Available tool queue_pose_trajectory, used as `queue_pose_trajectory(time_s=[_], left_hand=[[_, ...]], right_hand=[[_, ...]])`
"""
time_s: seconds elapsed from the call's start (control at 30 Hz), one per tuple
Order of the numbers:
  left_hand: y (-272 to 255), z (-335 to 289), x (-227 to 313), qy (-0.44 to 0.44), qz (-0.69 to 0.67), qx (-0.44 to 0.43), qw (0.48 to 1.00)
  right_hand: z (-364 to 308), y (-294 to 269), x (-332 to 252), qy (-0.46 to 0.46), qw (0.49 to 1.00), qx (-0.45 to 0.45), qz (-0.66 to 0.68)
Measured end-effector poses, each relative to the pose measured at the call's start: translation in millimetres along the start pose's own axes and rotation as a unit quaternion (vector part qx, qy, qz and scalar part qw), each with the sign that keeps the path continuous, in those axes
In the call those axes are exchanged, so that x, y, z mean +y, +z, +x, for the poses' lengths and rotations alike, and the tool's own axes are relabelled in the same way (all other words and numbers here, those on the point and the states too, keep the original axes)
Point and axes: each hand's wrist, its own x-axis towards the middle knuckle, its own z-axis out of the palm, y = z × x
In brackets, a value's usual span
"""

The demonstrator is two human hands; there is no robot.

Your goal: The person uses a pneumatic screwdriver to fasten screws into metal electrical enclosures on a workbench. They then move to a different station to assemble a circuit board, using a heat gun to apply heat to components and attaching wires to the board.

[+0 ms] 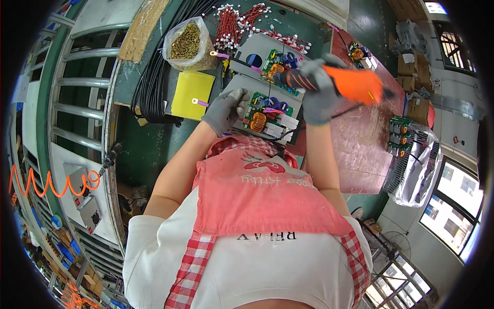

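My right hand (320, 100), in a grey glove, is wrapped round an orange and black power screwdriver (356, 85). The tool lies almost level over the right side of the grey metal plates, its dark nose pointing left. My left hand (222, 112), also gloved, rests at the left edge of the nearer plate (237, 84) with its fingers curled together; whatever they hold is hidden. Between my hands, a green circuit board (265, 106) with a copper coil (258, 122) and blue parts lies on that plate. A similar board (276, 63) sits on the plate behind, partly covered by the tool.
A clear bag of small brass-coloured fasteners (186, 44) stands back left, beside a yellow pad (190, 93) and black cables (154, 69). Red wire bundles (226, 27) lie at the back. To the right, a reddish board (360, 154) borders bagged circuit boards with heat sinks (414, 165).
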Motion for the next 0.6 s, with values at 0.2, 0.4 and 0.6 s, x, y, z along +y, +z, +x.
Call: queue_pose_trajectory(time_s=[0.2,0.4,0.6], left_hand=[[17,13,-9,-0.092,-0.025,-0.061,0.994],[65,2,-14,-0.111,0.018,-0.032,0.993],[69,13,-27,-0.191,-0.077,-0.062,0.977]], right_hand=[[-40,-9,-66,-0.099,0.991,-0.057,0.07],[-62,-30,-78,-0.129,0.99,-0.034,0.04],[-72,-46,-89,-0.146,0.988,0.018,0.043]])
